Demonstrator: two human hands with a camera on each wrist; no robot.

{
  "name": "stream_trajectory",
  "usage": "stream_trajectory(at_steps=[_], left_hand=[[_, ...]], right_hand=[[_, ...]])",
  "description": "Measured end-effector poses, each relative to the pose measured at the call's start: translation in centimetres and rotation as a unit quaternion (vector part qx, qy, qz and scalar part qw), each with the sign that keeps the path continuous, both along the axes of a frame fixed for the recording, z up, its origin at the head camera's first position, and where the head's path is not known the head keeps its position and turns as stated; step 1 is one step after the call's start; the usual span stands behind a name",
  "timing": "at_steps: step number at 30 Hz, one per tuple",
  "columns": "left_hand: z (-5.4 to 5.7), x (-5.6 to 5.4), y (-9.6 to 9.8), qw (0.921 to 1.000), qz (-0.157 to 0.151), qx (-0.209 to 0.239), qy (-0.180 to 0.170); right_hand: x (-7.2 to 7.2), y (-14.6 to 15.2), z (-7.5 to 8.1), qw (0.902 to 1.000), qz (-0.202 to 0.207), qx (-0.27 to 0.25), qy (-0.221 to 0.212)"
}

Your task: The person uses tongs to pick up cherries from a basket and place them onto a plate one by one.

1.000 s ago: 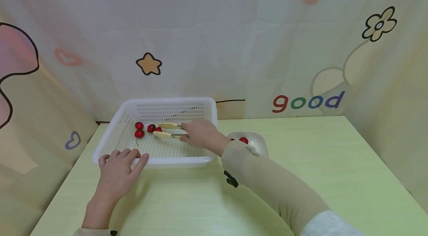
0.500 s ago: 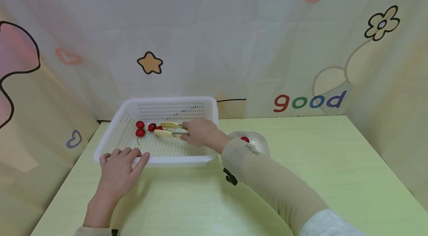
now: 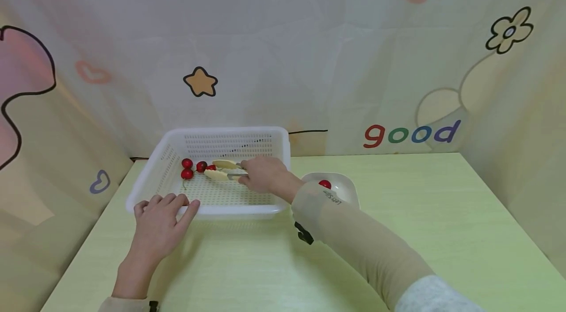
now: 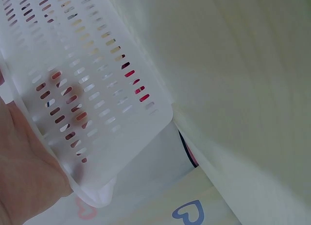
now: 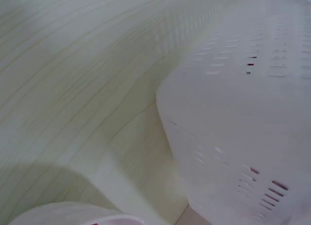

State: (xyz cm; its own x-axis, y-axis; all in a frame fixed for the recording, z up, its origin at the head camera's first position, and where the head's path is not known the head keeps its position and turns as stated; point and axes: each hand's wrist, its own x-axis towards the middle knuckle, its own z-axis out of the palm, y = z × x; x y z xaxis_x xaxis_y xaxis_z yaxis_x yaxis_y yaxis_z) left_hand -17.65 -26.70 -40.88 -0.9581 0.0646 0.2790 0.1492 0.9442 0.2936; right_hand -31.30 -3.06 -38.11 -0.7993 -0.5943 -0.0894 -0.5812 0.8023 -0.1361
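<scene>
In the head view my right hand (image 3: 267, 174) grips a pair of tongs (image 3: 225, 164) with cream tips, low inside a white perforated basket (image 3: 234, 211). A red cherry (image 3: 212, 168) lies between the tips, partly covered by them. Left of it is a darker cherry (image 3: 201, 167), then two red cherries, one (image 3: 187, 163) behind the other (image 3: 187, 174). My left hand (image 3: 158, 226) holds the basket's near left rim, fingers bent over it. In the left wrist view those fingers show through the slots of the basket wall (image 4: 131, 137).
A small white dish (image 3: 349, 191) with a red cherry (image 3: 325, 184) in it stands right of the basket, partly hidden under my right sleeve (image 3: 353, 233). Behind the pale green table (image 3: 442, 213) hangs a printed curtain (image 3: 283, 56).
The tong tips have drawn slightly closer together around the cherry. The head view has shifted a little. My left hand stays on the rim.
</scene>
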Motion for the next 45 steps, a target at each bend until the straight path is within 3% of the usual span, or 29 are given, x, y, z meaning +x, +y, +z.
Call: stream_trajectory(at_steps=[8, 15, 21, 31, 45], left_hand=[[0.1, 0.0, 0.1, 1.0, 0.002, 0.001, -0.003], [0.2, 0.0, 0.1, 1.0, 0.003, -0.003, -0.004], [0.2, -0.1, 0.2, 1.0, 0.002, -0.005, -0.004], [0.0, 0.1, 0.1, 1.0, 0.001, -0.003, -0.002], [-0.2, 0.0, 0.0, 1.0, -0.002, 0.003, 0.006]], right_hand=[[0.2, 0.3, 0.4, 0.9993, 0.01, 0.019, 0.03], [0.8, 1.3, 1.7, 0.9985, 0.023, 0.016, 0.047], [1.5, 3.3, 2.8, 0.997, 0.04, -0.007, 0.066], [2.7, 7.6, 3.8, 0.9954, 0.033, -0.048, 0.075], [5.2, 12.7, 4.3, 0.988, 0.038, -0.094, 0.117]])
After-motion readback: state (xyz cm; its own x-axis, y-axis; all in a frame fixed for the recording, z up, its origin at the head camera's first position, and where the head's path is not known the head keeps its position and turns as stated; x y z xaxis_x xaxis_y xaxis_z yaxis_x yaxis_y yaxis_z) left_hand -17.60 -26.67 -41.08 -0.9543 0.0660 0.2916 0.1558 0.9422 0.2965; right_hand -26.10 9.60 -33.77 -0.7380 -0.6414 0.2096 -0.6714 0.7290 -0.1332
